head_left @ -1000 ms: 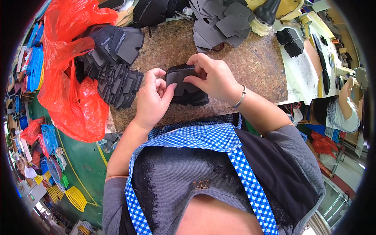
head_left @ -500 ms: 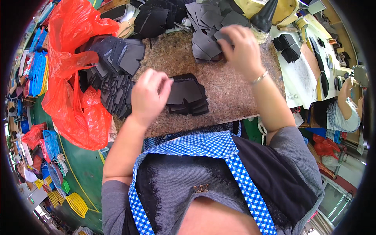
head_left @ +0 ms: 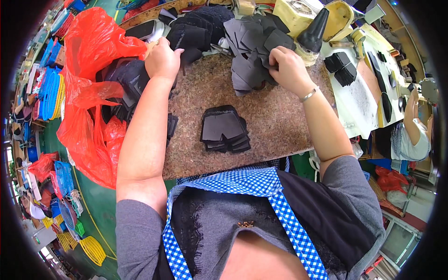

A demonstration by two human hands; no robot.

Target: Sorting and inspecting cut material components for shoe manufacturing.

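My left hand (head_left: 163,60) is stretched out to the back left, beside a heap of black fabric-like pieces (head_left: 198,28). Its thumb stands apart from the other fingers, and I see nothing held. At the right edge of a loose heap of dark grey cut pieces (head_left: 252,42), my right hand (head_left: 290,69) has its fingers curled and pinched on one grey piece. A small neat stack of notched dark grey pieces (head_left: 224,128) lies near the middle of the tabletop (head_left: 275,121). More dark pieces (head_left: 133,79) lie partly behind my left forearm.
A red plastic bag (head_left: 86,93) hangs over the table's left side. A black cone (head_left: 315,30) and yellow containers (head_left: 338,21) stand at the back right. Bundled black pieces (head_left: 340,67) lie on a white sheet at the right. Another person (head_left: 410,135) works at the far right.
My left hand has gone from beside the notched stack to the back left. My right hand has shifted slightly down at the grey heap, its fingers more curled.
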